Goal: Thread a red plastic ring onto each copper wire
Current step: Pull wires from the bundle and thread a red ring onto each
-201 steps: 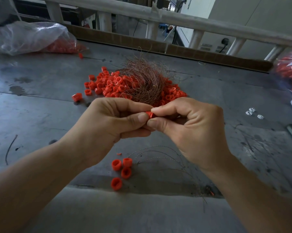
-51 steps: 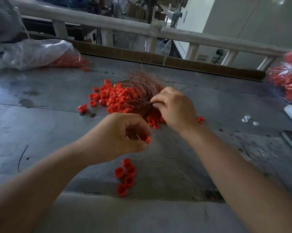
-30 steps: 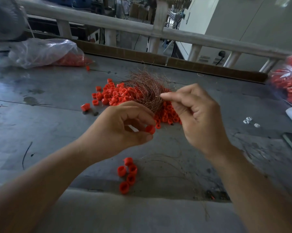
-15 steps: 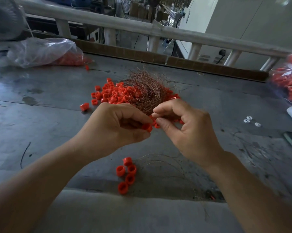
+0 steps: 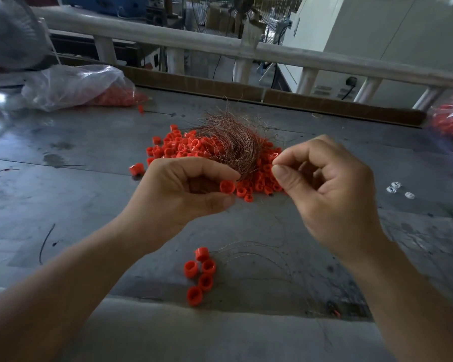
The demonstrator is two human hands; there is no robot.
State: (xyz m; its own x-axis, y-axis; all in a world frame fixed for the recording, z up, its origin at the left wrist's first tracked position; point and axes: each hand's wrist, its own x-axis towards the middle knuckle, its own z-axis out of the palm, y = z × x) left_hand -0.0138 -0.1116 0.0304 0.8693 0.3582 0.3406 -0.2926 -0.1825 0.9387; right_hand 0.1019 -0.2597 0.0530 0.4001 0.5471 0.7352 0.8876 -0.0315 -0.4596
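My left hand is holding one ring between thumb and fingers, over the middle of the table. My right hand is pinching a thin wire that is hard to see. The wire pile is lying on the ring pile just behind my hands. Five rings are sitting near the front edge.

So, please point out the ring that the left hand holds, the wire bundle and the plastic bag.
Ring (image 5: 226, 186): head view, on its red side wall.
Wire bundle (image 5: 233, 143): head view, on the middle of the tangle.
Bag (image 5: 71, 83): head view, on its clear upper side.
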